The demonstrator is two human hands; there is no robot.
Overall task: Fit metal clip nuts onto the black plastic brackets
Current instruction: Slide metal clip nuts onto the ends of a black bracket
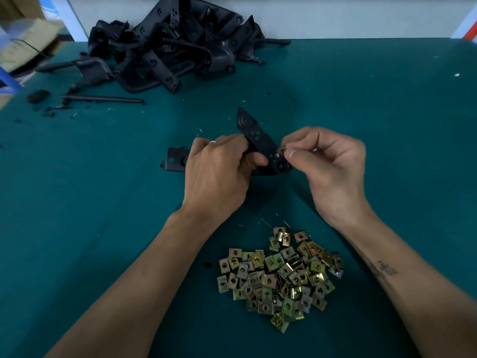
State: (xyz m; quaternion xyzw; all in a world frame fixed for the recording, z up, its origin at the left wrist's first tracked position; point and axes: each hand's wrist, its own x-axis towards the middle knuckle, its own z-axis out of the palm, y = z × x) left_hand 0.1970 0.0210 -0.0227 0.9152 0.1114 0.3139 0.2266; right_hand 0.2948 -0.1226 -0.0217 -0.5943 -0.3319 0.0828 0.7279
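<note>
Left hand: my left hand (219,166) grips the black bracket (260,140) around its middle, fingers curled under and thumb on top. I judge this grip is there to steady the part and present its hole-bearing end toward the other hand.

Right hand: my right hand (327,161) pinches a small clip nut (280,151) between thumb and forefinger, right at the bracket's edge. The nut is mostly hidden by the fingertips; I cannot tell whether it is already seated.

Bracket position: held just above the worktop (387,125), at centre of view, its pointed end aimed toward 12 o'clock and its lower end toward 5 o'clock, where the nut meets it. A further black piece (175,158) shows at 9 o'clock of the left hand; I cannot tell whether it is part of the same bracket.

Clip nut supply: a pile of clip nuts (280,275) lies at 6 o'clock, between my forearms. I judge it is kept close so the right hand can draw the next nut with a short reach.

Bracket stock: a heap of black brackets (170,45) sits at 11 o'clock, well apart from the hands, within the left hand's reach.

Debris: plastic scraps and a thin black rod (103,99) lie at 10 o'clock.

Step in hand: sliding the nut onto the bracket edge, as I judge it.
</note>
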